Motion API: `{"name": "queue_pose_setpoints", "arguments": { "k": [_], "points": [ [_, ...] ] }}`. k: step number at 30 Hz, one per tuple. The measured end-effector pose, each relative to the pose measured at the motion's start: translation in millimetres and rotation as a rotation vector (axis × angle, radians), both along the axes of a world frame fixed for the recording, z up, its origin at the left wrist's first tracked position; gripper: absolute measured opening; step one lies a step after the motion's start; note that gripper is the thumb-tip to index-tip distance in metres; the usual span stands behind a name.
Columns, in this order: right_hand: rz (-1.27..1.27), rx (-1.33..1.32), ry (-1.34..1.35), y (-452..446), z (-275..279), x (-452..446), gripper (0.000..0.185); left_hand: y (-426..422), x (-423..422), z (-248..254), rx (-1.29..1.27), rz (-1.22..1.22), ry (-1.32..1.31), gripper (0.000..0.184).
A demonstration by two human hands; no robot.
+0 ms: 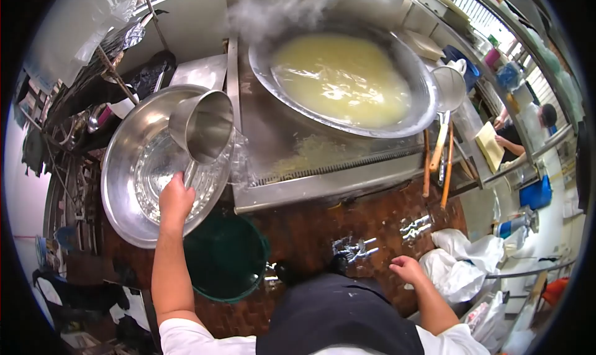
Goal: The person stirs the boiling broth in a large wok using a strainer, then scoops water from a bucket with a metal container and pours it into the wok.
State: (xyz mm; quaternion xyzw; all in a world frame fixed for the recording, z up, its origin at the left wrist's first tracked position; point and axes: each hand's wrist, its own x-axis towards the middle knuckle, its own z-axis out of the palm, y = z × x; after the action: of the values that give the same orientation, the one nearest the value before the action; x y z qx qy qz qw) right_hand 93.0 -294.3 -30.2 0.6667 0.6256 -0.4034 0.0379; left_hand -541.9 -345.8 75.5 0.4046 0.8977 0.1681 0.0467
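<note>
My left hand grips the handle of a large metal dipper, its fingers wrapped around it. The dipper's deep cup is tilted above the right side of a wide metal basin, with its mouth facing right. What looks like clear liquid glints inside the basin. Away from the basin, my right hand hangs in the air with loosely bent fingers and nothing visible in it. The nearest thing to it is a white plastic bag. A dark green bucket stands below the basin's lower edge.
A huge metal pan of steaming yellowish liquid sits in a metal stove counter. A strainer and several long handles lean at its right. The brown floor is wet. Behind the shelves at right, another person's hand is near a yellowish block.
</note>
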Motion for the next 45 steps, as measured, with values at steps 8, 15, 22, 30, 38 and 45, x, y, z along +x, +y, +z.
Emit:
{"name": "queue_pose_setpoints", "arguments": {
  "k": [8,15,22,30,38,45],
  "points": [
    [0.072,0.003,0.025,12.2,-40.2,46.6,0.036,25.2,40.1,8.7,0.127,0.082,0.239,0.029],
    [0.043,-0.132,0.081,56.1,-58.5,74.4,0.034,-24.5,89.7,4.2,0.441,0.196,-0.503,0.026],
    [0.324,-0.166,0.009,139.5,-126.4,81.3,0.034,-169.0,232.7,-13.0,0.618,0.545,-0.802,0.034],
    [0.343,-0.173,0.034,168.8,-131.7,28.5,0.032,-277.5,296.0,-128.2,0.506,0.849,-1.202,0.023],
    [0.358,-0.265,-0.077,114.1,-67.5,-36.8,0.031,-293.5,190.3,-241.9,-0.114,0.798,-0.641,0.031],
    [0.271,-0.170,-0.052,57.2,-54.2,-29.8,0.036,-252.7,151.2,-267.1,-0.416,0.735,-0.513,0.034]
  ]
}}
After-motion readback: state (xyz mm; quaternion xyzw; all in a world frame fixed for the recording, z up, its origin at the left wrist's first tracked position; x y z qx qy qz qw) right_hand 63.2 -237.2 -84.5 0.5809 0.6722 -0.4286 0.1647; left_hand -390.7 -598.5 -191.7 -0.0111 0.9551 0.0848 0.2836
